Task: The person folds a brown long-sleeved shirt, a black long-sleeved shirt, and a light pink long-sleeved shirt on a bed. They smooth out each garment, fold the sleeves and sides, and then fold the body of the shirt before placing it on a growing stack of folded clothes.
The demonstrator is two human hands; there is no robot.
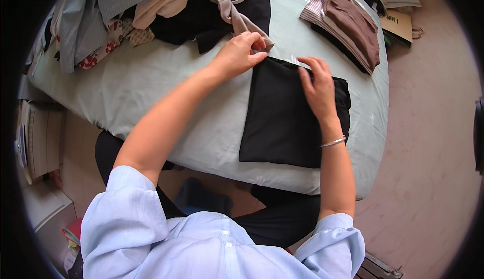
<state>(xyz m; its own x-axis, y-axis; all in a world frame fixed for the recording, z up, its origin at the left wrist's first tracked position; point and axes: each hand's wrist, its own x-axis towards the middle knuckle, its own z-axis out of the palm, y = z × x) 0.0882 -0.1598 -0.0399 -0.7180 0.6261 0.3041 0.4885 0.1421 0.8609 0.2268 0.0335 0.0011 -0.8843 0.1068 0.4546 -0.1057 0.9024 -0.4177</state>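
Observation:
A folded black garment [282, 120], its exact kind unclear, lies flat near the front edge of the bed. At its far left corner, my left hand [237, 57] has its fingers curled and its thumb on the cloth; the fingertips are partly hidden. The end of a taupe cloth [233, 16] lies right beside those fingers. My right hand [320, 87], with a silver bangle [333, 142] on the wrist, rests on the garment's right part. Its fingers are bent and apart, reaching toward the far edge.
The bed has a pale green sheet [201, 107]. A loose heap of clothes [113, 14] covers the far left. Folded brown and striped garments [348, 24] are stacked at the far right. Beyond the bed's right edge, a yellow-tan folder or book [398, 25] is near the floor [428, 127].

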